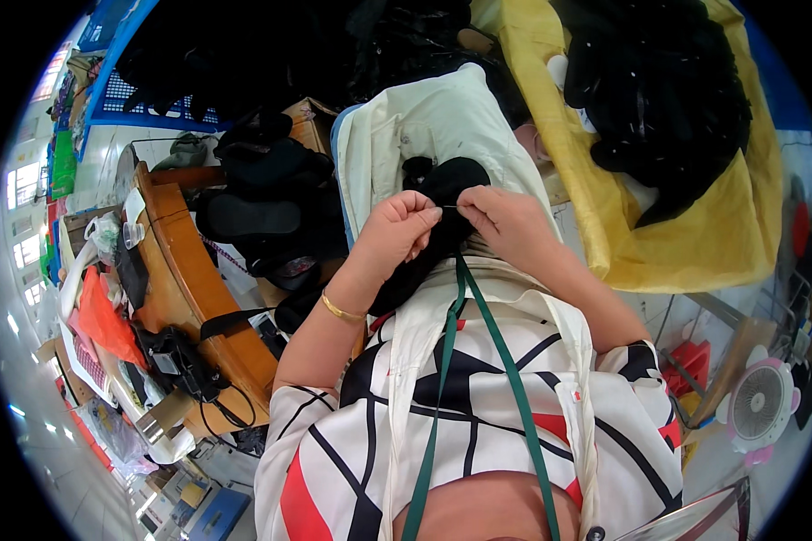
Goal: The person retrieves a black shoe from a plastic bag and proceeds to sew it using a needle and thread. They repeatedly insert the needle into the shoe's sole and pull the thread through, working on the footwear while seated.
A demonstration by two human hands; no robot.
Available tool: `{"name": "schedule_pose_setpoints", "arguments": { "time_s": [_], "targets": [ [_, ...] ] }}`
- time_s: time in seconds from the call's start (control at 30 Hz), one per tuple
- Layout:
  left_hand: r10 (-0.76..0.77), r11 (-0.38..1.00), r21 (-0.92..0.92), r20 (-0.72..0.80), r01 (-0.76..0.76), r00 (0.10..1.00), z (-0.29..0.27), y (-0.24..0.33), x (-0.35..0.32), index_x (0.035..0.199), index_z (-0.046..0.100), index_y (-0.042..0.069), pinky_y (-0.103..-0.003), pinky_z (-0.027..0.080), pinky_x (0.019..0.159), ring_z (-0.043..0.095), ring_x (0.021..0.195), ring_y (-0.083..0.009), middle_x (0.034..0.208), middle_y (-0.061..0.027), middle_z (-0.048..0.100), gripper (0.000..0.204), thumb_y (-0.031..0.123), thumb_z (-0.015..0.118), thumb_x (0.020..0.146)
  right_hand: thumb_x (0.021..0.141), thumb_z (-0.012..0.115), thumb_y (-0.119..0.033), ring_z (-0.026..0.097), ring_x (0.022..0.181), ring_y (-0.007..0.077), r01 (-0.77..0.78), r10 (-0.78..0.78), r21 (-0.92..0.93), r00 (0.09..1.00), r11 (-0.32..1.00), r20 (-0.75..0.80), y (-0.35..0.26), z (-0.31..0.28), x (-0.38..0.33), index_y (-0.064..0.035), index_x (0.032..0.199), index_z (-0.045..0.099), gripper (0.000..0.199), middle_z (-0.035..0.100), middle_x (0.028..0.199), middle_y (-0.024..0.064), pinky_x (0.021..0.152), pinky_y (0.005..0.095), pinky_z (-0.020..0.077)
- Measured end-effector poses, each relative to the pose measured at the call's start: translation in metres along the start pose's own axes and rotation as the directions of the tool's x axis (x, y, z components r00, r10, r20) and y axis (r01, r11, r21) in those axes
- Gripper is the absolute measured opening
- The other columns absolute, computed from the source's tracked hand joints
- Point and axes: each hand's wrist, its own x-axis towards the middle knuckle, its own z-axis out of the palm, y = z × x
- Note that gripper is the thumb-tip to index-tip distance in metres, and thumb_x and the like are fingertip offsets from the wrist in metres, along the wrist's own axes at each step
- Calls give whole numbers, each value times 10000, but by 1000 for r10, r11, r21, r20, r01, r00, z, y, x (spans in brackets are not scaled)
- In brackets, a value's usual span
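Both hands meet over my lap with fingertips pinched. My left hand (397, 230), with a gold bangle on the wrist, pinches one end of a thin pale strand or needle (449, 207), too fine to tell which. The fingers of my right hand (505, 225) are closed at its other end. Just beneath the hands lies a black soft item (458, 178) with a rounded end, perhaps a shoe; my hands hide much of it. It rests on a cream cloth (438, 113) spread over my lap.
Black shoes (253, 216) are piled at left beside a wooden table (176, 243) with a black device (180, 361) on it. At right, a yellow sack (677, 261) carries black items (659, 99). A fan (761, 403) stands lower right. Green straps (505, 361) hang down my front.
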Motion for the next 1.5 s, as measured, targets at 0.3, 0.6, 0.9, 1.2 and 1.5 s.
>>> {"name": "schedule_pose_setpoints", "arguments": {
  "time_s": [0.3, 0.6, 0.9, 1.2, 1.5],
  "targets": [
    [164, 973, 183, -122, -141, 979, -1, -6, 0, 959, 621, 54, -209, 467, 568, 565, 663, -59, 757, 4, 600, 101, 153, 608, 972, 822, 704, -54, 604, 728, 278, 61, -58, -154, 998, 986, 21, 6, 13, 15, -85, 866, 655, 73, 549, 770, 80, 589, 367, 483],
    [607, 622, 664, -75, -415, 791, 19, -18, -1, 895, 659, 43, -342, 500, 588, 634, 661, -233, 755, -110, 648, 50, 93, 660, 890, 986, 614, -198, 630, 646, 132, -520, 508, 669, 827, 532, 239, 10, 16, 11, -101, 970, 630, 100, 649, 835, 24, 546, 247, 490],
    [760, 337, 822, 51, -459, 648, 20, -19, 5, 847, 629, 77, -386, 503, 591, 631, 689, -303, 770, -93, 639, 55, 105, 676, 850, 1004, 579, -174, 489, 592, 99, 26, 782, 995, 620, -95, 58, 121, -86, -38, -118, 917, 555, 106, 560, 741, -12, 521, 227, 417],
    [795, -213, 920, 359, -329, 489, 13, -17, 8, 895, 620, 134, -355, 454, 498, 582, 589, -233, 666, -43, 551, 128, 141, 729, 828, 996, 592, -171, 490, 614, 109, -41, 853, 998, 520, -39, 55, 131, -78, -47, -107, 924, 547, 106, 532, 727, -7, 536, 244, 417],
    [816, -56, 910, 279, -410, 507, 13, -2, 22, 801, 671, 103, -358, 493, 613, 600, 760, -240, 771, -41, 581, 93, 116, 757, 769, 1006, 572, -142, 465, 566, 89, -82, 638, 927, 747, 366, -186, 24, -124, 5, -68, 984, 577, 78, 495, 694, -12, 497, 221, 361]
  ]
}}
